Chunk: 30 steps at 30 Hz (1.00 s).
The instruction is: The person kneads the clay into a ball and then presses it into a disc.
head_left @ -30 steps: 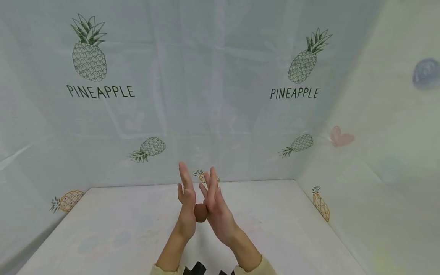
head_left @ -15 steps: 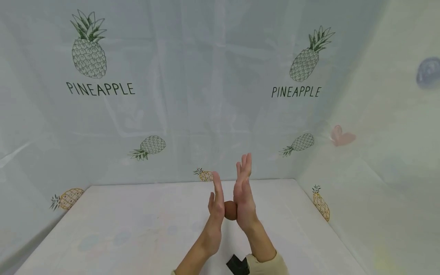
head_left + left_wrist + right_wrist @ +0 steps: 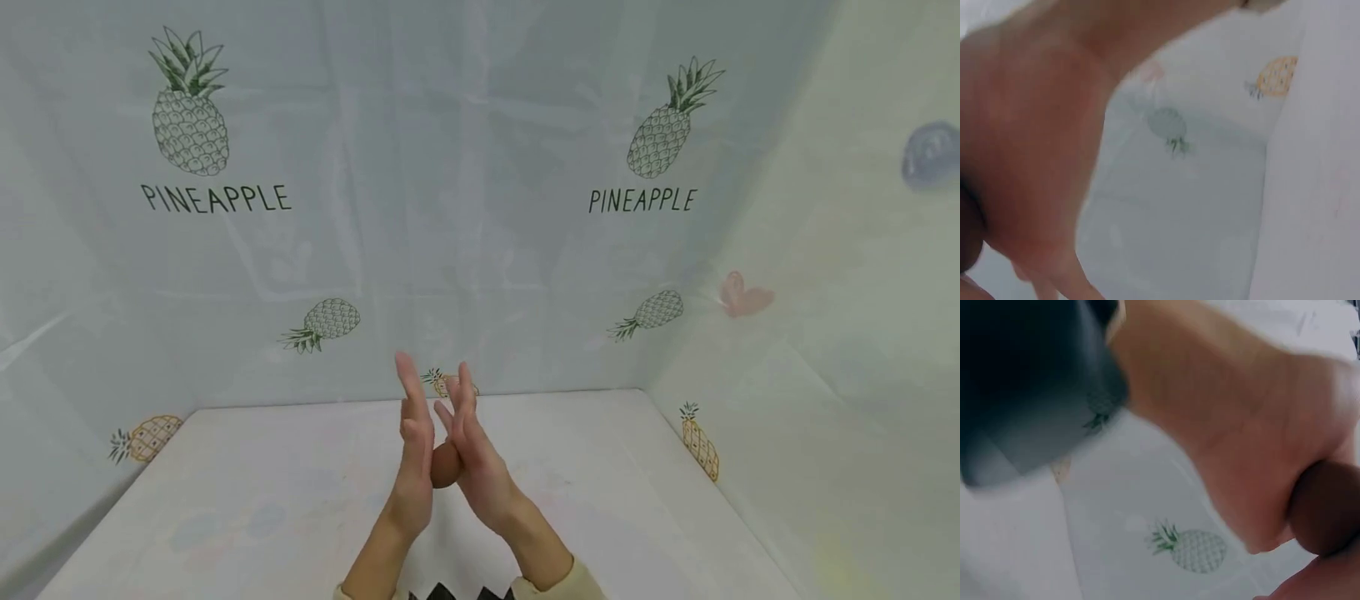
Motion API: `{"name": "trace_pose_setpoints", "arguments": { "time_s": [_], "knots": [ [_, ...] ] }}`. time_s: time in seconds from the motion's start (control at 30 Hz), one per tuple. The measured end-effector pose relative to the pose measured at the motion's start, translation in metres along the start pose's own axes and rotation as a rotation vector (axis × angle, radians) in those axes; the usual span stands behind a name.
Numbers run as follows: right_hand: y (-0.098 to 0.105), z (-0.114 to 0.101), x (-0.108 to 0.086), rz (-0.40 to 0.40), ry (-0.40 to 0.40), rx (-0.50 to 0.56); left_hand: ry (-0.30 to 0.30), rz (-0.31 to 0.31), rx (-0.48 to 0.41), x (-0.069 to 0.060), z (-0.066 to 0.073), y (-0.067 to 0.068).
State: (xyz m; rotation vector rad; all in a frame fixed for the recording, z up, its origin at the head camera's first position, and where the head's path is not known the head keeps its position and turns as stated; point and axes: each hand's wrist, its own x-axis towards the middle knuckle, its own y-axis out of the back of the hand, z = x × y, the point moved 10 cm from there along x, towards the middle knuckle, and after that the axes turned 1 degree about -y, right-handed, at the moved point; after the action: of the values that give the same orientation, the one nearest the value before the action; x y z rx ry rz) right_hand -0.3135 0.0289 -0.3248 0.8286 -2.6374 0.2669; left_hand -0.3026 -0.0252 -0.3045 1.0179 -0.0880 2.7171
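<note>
A smooth brown ball sits between the two palms, above the table. My left hand presses it from the left, fingers straight and pointing up and away. From the right, my right hand leans against it, its fingers extended and slightly spread. Part of the ball shows close up beside the palm in the right wrist view. Only a dark sliver of the ball appears at the left edge of the left wrist view. The palm faces touching it are mostly hidden.
Below the hands lies a white table with faint coloured smudges. A pale curtain printed with pineapples rises behind it, and another pale sheet hangs along the right. A dark wrist-worn device blocks part of the right wrist view.
Both hands, with the ball between them, swung right by half a second ago, then came back left to near their first place. The palms slid against each other, and the hands now tilt inward.
</note>
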Motion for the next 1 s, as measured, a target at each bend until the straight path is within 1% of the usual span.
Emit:
{"name": "trace_pose_setpoints", "arguments": {
  "time_s": [0.07,0.13,0.2,0.27,0.33,0.37,0.43,0.5,0.57,0.63,0.67,0.77,0.83,0.93,0.97,1.0],
  "knots": [
    [-0.011,-0.001,-0.001,-0.039,-0.008,-0.002,0.006,0.041,0.015,0.003,-0.005,0.013],
    [-0.018,-0.006,-0.003,-0.05,0.006,-0.01,0.008,0.072,0.057,0.006,-0.011,0.022],
    [-0.019,-0.013,-0.005,-0.042,0.039,-0.013,0.011,0.09,0.105,0.007,-0.019,0.026],
    [-0.016,-0.022,-0.007,-0.02,0.084,-0.01,0.009,0.092,0.146,0.006,-0.026,0.023],
    [-0.008,-0.03,-0.009,0.018,0.132,0.005,-0.003,0.073,0.193,0.005,-0.028,0.013],
    [-0.002,-0.034,-0.009,0.041,0.153,0.011,-0.012,0.055,0.211,0.003,-0.029,0.006],
    [0.011,-0.04,-0.011,0.095,0.195,0.002,-0.031,0.009,0.219,0.0,-0.026,-0.01],
    [0.025,-0.044,-0.012,0.158,0.222,-0.008,-0.049,-0.043,0.197,-0.004,-0.022,-0.026],
    [0.037,-0.045,-0.013,0.213,0.229,-0.018,-0.055,-0.092,0.134,-0.008,-0.017,-0.039],
    [0.047,-0.042,-0.012,0.253,0.217,-0.004,-0.062,-0.126,0.071,-0.012,-0.011,-0.048],
    [0.05,-0.039,-0.012,0.264,0.201,0.009,-0.068,-0.135,0.05,-0.013,-0.008,-0.05],
    [0.052,-0.027,-0.007,0.266,0.136,0.047,-0.091,-0.137,0.016,-0.014,0.002,-0.05],
    [0.048,-0.016,-0.004,0.242,0.08,0.045,-0.115,-0.117,0.032,-0.012,0.007,-0.044],
    [0.031,0.001,0.0,0.177,-0.019,-0.013,-0.136,-0.06,0.076,-0.007,0.012,-0.028],
    [0.024,0.006,0.0,0.15,-0.049,-0.034,-0.13,-0.044,0.084,-0.005,0.012,-0.021],
    [0.016,0.009,0.0,0.123,-0.069,-0.055,-0.11,-0.025,0.086,-0.003,0.01,-0.013]
  ]
}}
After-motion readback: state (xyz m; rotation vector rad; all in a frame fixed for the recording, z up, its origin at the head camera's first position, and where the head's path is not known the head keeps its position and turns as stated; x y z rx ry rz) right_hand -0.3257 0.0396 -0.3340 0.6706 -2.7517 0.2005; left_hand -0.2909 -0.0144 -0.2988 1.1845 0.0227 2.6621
